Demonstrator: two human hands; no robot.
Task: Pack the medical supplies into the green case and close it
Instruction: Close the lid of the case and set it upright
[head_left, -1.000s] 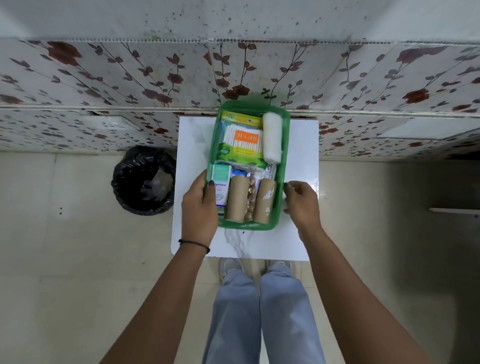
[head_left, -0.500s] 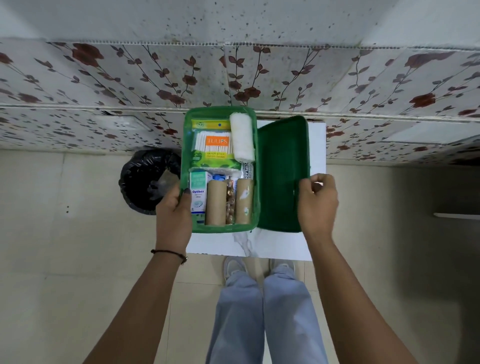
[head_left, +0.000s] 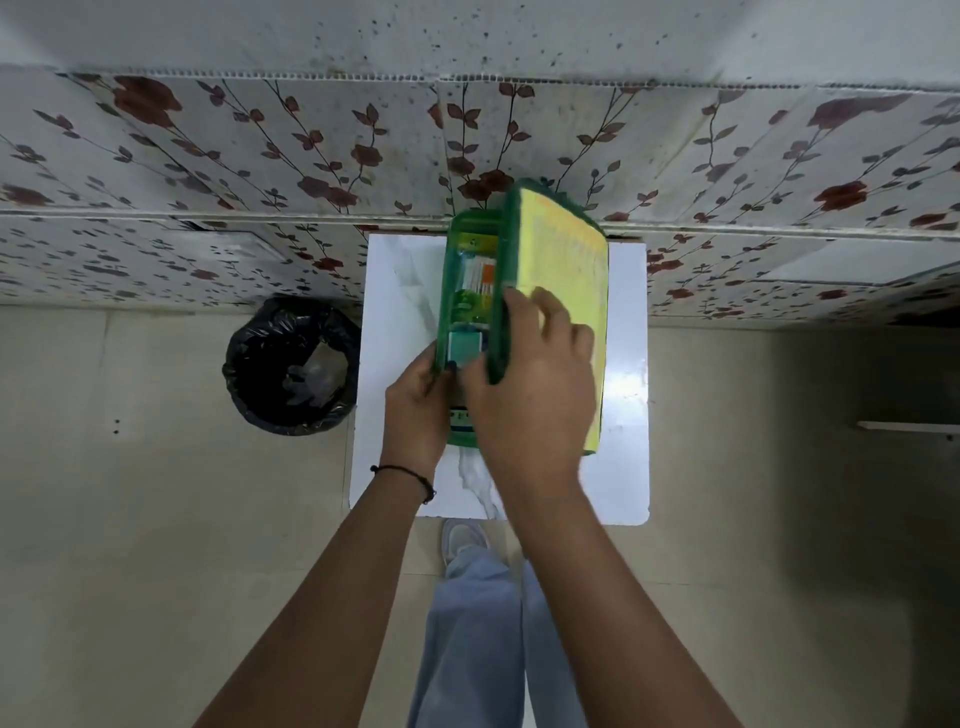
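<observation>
Our right hand grips the half-raised, yellow-faced lid of the green case on the white table; our left hand clasps its near-left corner; supplies inside.

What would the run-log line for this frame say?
stage: closing | green case: on white table, packed | lid: half shut | right hand: on lid | left hand: steadies case
</observation>
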